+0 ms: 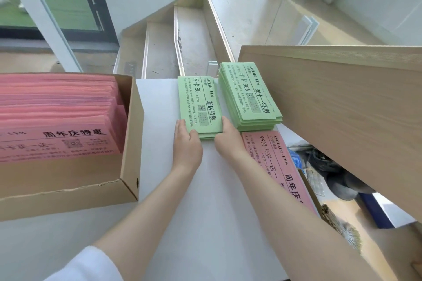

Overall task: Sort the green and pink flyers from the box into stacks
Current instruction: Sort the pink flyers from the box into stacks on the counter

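Note:
A cardboard box (131,134) at the left holds a thick pile of pink flyers (57,116). On the white table (205,212) lies a low stack of green flyers (198,102). My left hand (186,143) holds its near left corner and my right hand (228,139) holds its near right corner, fingers curled around the near edge. A taller green stack (250,96) stands just to the right. Pink flyers (274,162) lie nearer me along the table's right edge, partly under my right forearm.
A large wooden board (342,109) leans over the table's right side, close to the taller green stack. Beyond the table's far edge are steps (189,41) going down. Clutter and dark bags (324,173) sit on the floor at the right.

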A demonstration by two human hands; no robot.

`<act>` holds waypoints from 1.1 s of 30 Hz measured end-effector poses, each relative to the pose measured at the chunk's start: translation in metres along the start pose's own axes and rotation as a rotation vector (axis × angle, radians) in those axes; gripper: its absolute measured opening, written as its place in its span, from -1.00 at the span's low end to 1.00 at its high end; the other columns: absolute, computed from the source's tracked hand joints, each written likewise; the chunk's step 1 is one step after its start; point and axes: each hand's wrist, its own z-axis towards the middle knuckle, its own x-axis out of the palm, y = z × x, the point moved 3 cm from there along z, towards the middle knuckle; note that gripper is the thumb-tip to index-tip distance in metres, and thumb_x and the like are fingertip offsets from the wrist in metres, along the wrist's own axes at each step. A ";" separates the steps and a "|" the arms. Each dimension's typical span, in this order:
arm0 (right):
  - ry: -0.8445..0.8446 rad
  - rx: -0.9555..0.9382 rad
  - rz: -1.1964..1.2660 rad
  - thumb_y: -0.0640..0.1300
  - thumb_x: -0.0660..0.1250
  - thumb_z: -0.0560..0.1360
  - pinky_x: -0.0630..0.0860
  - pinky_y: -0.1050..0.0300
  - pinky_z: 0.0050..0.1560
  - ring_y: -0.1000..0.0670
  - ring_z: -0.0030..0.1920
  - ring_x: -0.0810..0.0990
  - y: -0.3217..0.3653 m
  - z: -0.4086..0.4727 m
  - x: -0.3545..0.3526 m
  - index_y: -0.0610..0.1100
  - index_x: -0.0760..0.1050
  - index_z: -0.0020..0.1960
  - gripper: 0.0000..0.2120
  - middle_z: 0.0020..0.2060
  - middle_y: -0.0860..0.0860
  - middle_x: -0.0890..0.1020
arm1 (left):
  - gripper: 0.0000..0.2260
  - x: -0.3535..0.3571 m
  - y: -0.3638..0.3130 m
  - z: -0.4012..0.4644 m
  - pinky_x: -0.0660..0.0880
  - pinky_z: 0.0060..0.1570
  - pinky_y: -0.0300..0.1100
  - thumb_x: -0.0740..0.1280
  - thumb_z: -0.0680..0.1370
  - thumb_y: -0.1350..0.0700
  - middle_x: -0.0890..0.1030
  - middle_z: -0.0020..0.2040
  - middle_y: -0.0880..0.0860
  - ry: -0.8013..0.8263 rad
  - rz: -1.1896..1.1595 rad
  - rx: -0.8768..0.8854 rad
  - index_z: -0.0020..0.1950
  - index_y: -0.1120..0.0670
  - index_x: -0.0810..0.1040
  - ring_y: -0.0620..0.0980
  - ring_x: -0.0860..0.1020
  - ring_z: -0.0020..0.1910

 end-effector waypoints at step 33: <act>0.104 -0.699 -0.077 -0.35 0.20 0.50 0.46 0.25 0.07 0.04 0.01 0.54 0.163 -0.101 0.092 -0.12 0.57 0.04 -0.75 -0.01 0.03 0.57 | -0.83 -0.282 -0.073 -0.063 0.44 -0.07 -0.41 0.25 0.56 0.21 0.59 -0.01 -0.09 0.010 0.493 0.640 0.09 0.05 0.58 -0.13 0.56 -0.12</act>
